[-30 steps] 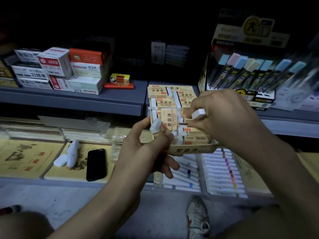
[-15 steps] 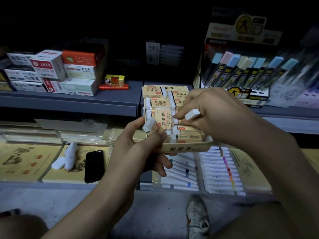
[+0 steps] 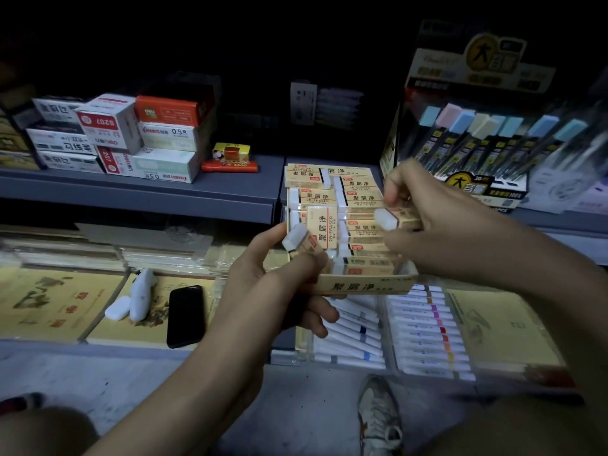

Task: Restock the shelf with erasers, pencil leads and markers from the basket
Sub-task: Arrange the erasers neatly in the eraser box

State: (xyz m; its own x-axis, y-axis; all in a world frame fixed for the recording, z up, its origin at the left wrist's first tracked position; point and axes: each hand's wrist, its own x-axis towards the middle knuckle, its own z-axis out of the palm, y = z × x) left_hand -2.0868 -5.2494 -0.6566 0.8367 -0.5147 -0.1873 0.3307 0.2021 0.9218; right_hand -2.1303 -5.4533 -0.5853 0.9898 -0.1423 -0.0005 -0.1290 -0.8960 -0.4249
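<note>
Fingers of right hand [image 3: 460,225] pinch loose eraser [image 3: 390,219] over eraser box [image 3: 365,286] — packed full. Left hand [image 3: 273,287] grips box near-left, thumb pinning second eraser [image 3: 297,240].

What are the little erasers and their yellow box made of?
The eraser in the right hand looks like matte white rubber or vinyl, its bare end showing from a printed tan paper sleeve. The eraser box looks like thin matte cardboard, with flat folded walls and printing.

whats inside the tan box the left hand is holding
The tan box holds rows of sleeved erasers lying flat, plus one upright eraser. The right hand, pinching a loose eraser, covers the box's right side; lower layers and the floor are hidden.
</note>
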